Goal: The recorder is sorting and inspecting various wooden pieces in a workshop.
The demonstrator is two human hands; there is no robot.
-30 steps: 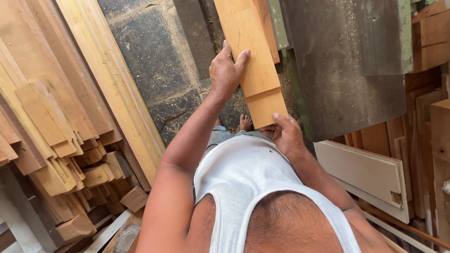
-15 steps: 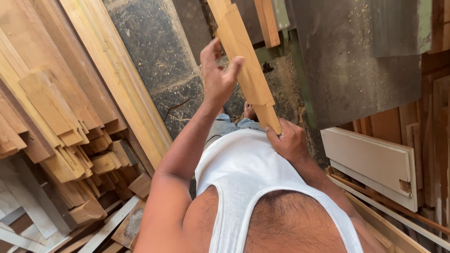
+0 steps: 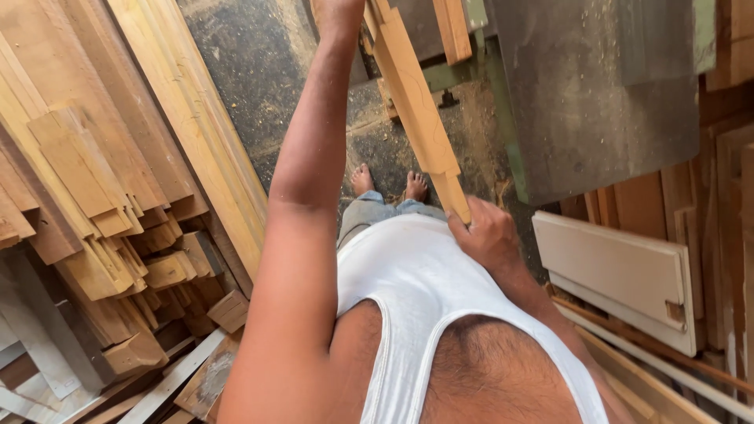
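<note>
I see no packages, labels, signs or screens anywhere around me here.

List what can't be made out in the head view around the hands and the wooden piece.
- Left hand: fingers cut off by the top edge; grip unseen.
- Wooden piece: far end runs out of the top edge.
- Right hand: palm side faces away; contact under the piece's lower end hidden.
</note>
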